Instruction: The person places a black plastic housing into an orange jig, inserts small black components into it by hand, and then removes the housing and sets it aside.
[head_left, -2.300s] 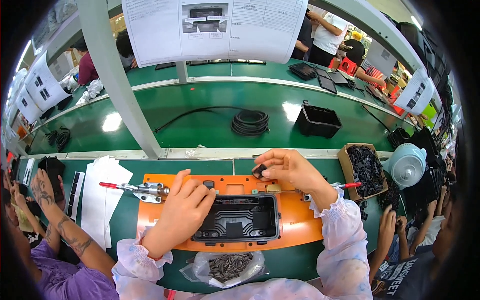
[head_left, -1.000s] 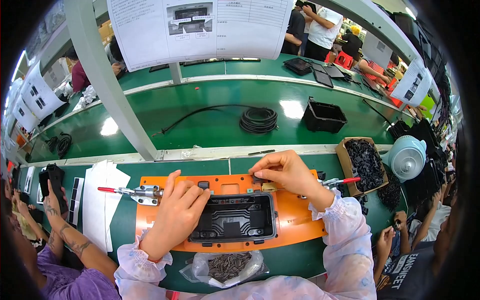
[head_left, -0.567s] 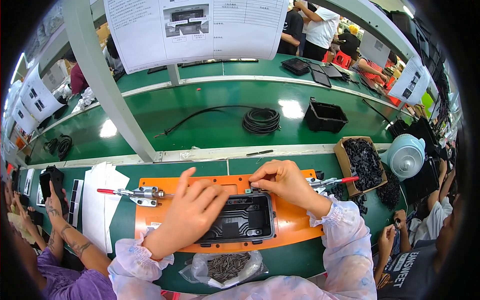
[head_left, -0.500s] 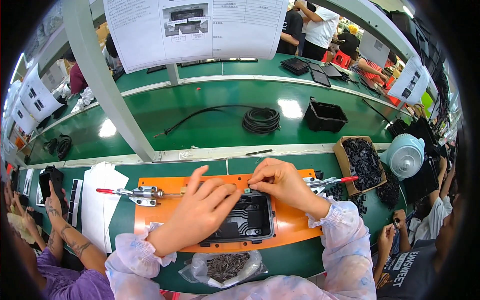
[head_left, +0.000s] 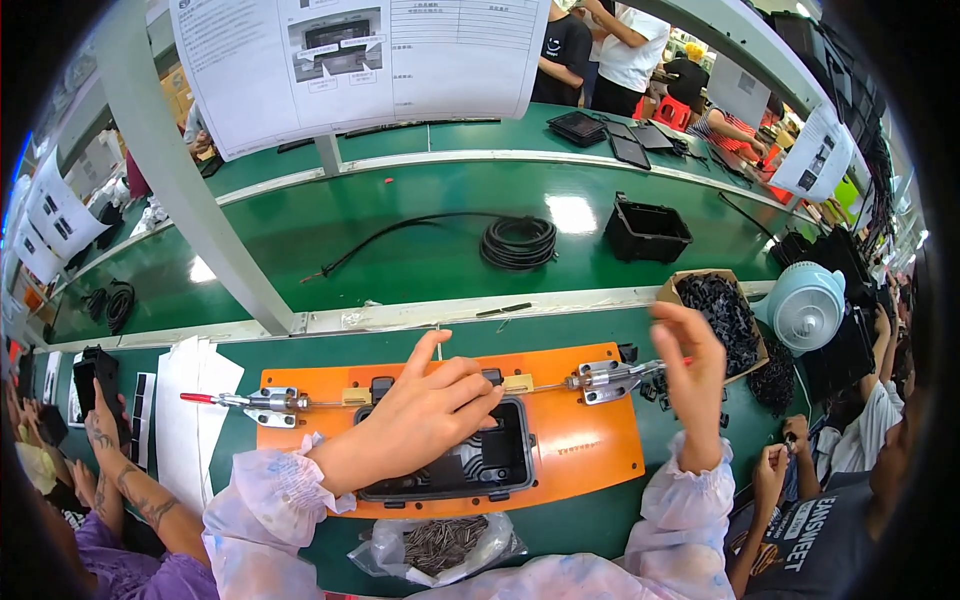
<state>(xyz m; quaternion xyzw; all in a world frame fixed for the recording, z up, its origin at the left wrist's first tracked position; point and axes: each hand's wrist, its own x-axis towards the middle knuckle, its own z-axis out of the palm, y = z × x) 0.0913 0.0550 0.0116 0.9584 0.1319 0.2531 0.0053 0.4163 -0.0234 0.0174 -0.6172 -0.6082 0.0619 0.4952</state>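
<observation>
A black plastic box (head_left: 528,474), its inside facing up, sits on an orange fixture plate (head_left: 592,448). Over its left and middle part hovers my left hand (head_left: 425,412), fingers spread, hiding much of the far rim. My right hand (head_left: 695,365) is lifted at the red-tipped lever of the right toggle clamp (head_left: 607,382), thumb and fingers apart; whether it touches the lever I cannot tell. That clamp's rod reaches a tan block (head_left: 518,384) by the box's far edge. The left toggle clamp (head_left: 275,404) points at another tan block (head_left: 356,397).
A cardboard box (head_left: 750,368) of small black parts stands right, with a light-blue fan (head_left: 805,312) beside it. A plastic bag of metal pins or screws (head_left: 445,543) lies in front. Beyond are coiled black cable (head_left: 518,243) and a black bin (head_left: 648,230). Co-workers sit at both sides.
My right hand has left the box's far edge and moved right, up to the right clamp's lever. My left hand stays over the box. The view has shifted slightly.
</observation>
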